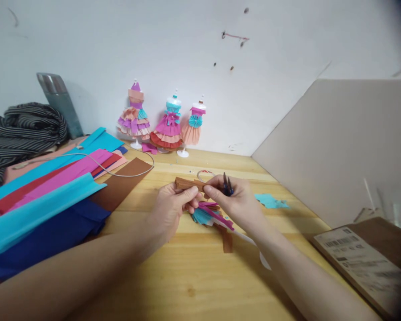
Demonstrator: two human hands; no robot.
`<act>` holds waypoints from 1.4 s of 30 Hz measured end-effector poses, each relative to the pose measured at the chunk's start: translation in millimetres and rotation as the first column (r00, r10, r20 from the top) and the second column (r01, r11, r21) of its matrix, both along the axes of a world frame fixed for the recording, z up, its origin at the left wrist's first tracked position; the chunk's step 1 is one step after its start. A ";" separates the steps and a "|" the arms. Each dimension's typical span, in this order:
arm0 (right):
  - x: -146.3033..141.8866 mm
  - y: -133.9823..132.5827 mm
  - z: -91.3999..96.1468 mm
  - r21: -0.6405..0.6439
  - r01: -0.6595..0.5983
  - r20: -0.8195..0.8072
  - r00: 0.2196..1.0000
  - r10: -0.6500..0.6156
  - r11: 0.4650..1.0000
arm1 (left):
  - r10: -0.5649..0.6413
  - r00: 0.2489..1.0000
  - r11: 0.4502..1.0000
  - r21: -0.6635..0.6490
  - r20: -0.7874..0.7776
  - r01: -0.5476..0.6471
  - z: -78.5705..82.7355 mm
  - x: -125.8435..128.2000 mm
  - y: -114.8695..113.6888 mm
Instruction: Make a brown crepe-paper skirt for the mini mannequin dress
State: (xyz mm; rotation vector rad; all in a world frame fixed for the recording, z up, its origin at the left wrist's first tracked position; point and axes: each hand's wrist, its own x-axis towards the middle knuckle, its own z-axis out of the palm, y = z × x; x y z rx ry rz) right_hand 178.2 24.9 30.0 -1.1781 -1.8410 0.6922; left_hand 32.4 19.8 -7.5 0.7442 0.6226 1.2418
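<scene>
My left hand and my right hand meet over the middle of the wooden table. Both pinch a folded strip of brown crepe paper, held level between them. My right hand also keeps small dark-handled scissors in its fingers, their tips pointing up. Just below the hands lies a small paper dress form with teal, pink and brown ruffles, on a white stand that reaches toward me.
Long crepe paper sheets in blue, teal, pink, red and brown cover the left side. Three finished paper dresses stand by the wall. A teal scrap, a cardboard panel, a labelled box sit right; striped cloth far left.
</scene>
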 end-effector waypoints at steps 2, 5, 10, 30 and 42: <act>6.1 -1.3 6.4 0.019 -0.020 0.011 1.000 0.020 1.000 | 0.004 1.000 1.000 0.010 -0.014 -0.004 -0.3 -1.4 2.1; 25.1 -2.7 20.8 -0.008 -0.108 0.062 0.992 0.109 0.994 | 0.026 0.998 0.998 0.050 -0.050 -0.024 -0.9 -3.9 6.5; 57.7 -4.4 41.3 -0.205 -0.290 0.189 0.925 0.328 0.935 | 0.050 0.997 0.995 0.084 -0.063 -0.045 1.5 -6.8 9.9; 57.6 5.0 42.5 -0.158 -0.201 0.534 0.806 0.255 0.967 | -0.092 0.996 0.986 0.141 0.003 0.090 3.5 -11.1 16.2; 52.7 4.7 38.0 -0.184 -0.242 0.513 0.803 0.303 0.953 | -0.079 0.992 0.968 0.231 -0.101 0.101 -2.3 -14.7 21.2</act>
